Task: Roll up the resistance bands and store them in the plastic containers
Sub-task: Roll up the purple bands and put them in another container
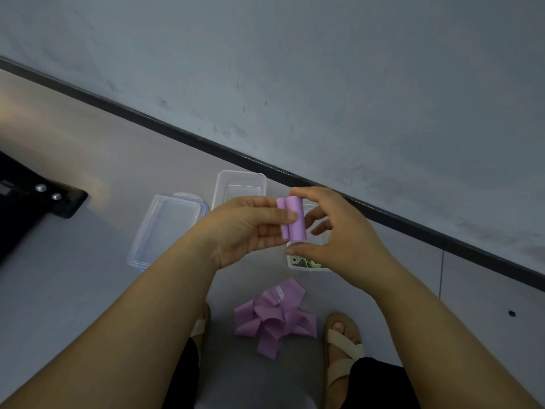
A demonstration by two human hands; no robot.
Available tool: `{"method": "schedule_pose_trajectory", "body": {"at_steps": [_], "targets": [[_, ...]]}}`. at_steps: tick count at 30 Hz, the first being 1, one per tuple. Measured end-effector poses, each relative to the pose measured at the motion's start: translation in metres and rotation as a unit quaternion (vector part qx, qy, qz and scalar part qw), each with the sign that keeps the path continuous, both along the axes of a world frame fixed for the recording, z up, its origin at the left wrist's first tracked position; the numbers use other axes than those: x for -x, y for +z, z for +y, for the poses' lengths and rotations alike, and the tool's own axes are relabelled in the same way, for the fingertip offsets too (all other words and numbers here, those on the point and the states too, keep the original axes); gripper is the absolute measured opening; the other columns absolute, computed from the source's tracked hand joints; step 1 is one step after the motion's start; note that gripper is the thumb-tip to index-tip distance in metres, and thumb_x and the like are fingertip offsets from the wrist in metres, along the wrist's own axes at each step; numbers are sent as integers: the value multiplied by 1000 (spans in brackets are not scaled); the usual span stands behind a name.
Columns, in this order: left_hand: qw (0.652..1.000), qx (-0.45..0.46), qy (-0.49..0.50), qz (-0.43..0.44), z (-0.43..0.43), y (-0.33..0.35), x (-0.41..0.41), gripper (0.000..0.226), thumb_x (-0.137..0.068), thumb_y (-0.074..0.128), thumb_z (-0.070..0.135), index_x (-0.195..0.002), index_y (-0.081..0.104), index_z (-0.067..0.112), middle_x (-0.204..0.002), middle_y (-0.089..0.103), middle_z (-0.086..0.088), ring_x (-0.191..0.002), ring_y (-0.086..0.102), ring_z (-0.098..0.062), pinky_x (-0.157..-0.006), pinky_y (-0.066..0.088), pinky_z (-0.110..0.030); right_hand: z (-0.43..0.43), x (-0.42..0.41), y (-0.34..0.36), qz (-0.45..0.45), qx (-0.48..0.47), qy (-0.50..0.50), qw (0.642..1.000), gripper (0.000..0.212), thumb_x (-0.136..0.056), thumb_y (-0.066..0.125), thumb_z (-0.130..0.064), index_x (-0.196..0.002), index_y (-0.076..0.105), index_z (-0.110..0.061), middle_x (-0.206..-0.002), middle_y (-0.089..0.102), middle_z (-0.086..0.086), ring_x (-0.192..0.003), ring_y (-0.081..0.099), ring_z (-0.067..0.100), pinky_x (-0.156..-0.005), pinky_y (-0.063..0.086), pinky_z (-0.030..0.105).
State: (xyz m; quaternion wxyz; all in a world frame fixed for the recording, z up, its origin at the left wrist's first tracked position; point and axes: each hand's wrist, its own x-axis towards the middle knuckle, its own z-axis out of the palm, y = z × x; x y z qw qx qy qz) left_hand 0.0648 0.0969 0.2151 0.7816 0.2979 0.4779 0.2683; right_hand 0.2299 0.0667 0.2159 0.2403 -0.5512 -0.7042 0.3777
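A rolled purple resistance band [293, 218] is held in the air between both hands. My left hand [247, 228] pinches its left side with thumb and fingers. My right hand [333, 228] grips the roll's ends between forefinger above and thumb below. Under my right hand stands a clear plastic container [306, 265] with pale green rolled bands inside. An empty clear container [239, 184] stands farther back near the wall. A pile of loose purple bands [275, 315] lies on the floor between my feet.
A clear lid with blue clips [166, 228] lies on the floor left of the containers. A black metal base [44, 196] sits at the far left. The wall's dark skirting [383, 211] runs diagonally behind. My sandalled feet [343, 346] flank the pile.
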Motion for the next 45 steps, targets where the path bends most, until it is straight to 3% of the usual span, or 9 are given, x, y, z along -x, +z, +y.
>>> {"method": "schedule_pose_trajectory", "body": {"at_steps": [7,12,15,20,25,30,35,40,45], "targets": [[999,-5,-28,35,-1,1,0,23,-78,64,1,-101,65,5,-92,73,-12,-82,71,-19,-72,59,-26,0,-1,-2,-26,-28,33,999,69,-68,80,-31,-122,38,-41,-109,38,-31,-97,50,-3,-72,43,5],[999,-2,-24,28,-1,0,-1,32,-71,67,12,-102,65,3,-100,72,-17,-90,70,-24,-77,59,-30,1,-3,-4,-16,-33,29,999,64,-67,81,-29,-118,43,-40,-107,45,-27,-92,53,-1,-73,46,9],[1000,1,-14,15,-1,2,-1,37,-69,66,19,-102,65,1,-98,71,-19,-88,70,-26,-76,59,-31,1,-4,-3,25,-19,5,1000,63,-66,81,-28,-115,45,-41,-108,50,-26,-90,55,0,-74,48,11],[1000,3,-7,22,-2,2,0,21,-84,58,12,-100,65,-1,-82,73,-15,-70,71,-19,-65,59,-28,2,-6,0,127,11,-36,991,59,-64,82,-22,-108,50,-44,-104,58,-28,-91,58,1,-75,51,14],[999,-12,-24,30,-2,3,1,36,-68,65,20,-98,66,2,-86,73,-16,-75,72,-21,-71,60,-30,2,-8,-2,69,-1,-28,997,59,-65,82,-23,-110,49,-42,-105,55,-26,-93,55,-4,-76,48,9],[997,-21,-28,63,-2,1,2,20,-84,61,14,-98,67,1,-88,73,-18,-78,72,-24,-72,60,-31,2,-6,-5,1,-15,-11,1000,63,-66,80,-30,-116,45,-43,-105,52,-29,-92,55,-1,-76,47,11],[996,-27,-23,80,-3,2,1,14,-86,60,12,-93,67,3,-85,73,-14,-77,72,-22,-69,59,-27,1,-5,-5,-37,-33,-5,999,60,-67,80,-29,-120,52,-32,-108,54,-20,-90,56,3,-81,49,22],[992,-43,-58,99,-5,4,-2,42,-65,71,27,-100,67,4,-91,74,-14,-83,72,-22,-74,59,-28,0,-4,-7,-59,-57,6,997,58,-68,79,-28,-121,54,-27,-110,56,-13,-92,55,5,-83,50,29],[991,-48,-43,121,-5,4,-3,24,-74,71,14,-96,67,5,-83,74,-10,-73,72,-17,-62,57,-21,0,-1,-10,-55,-48,12,997,64,-70,78,-31,-126,48,-27,-111,45,-20,-91,50,-1,-81,46,18]]}}
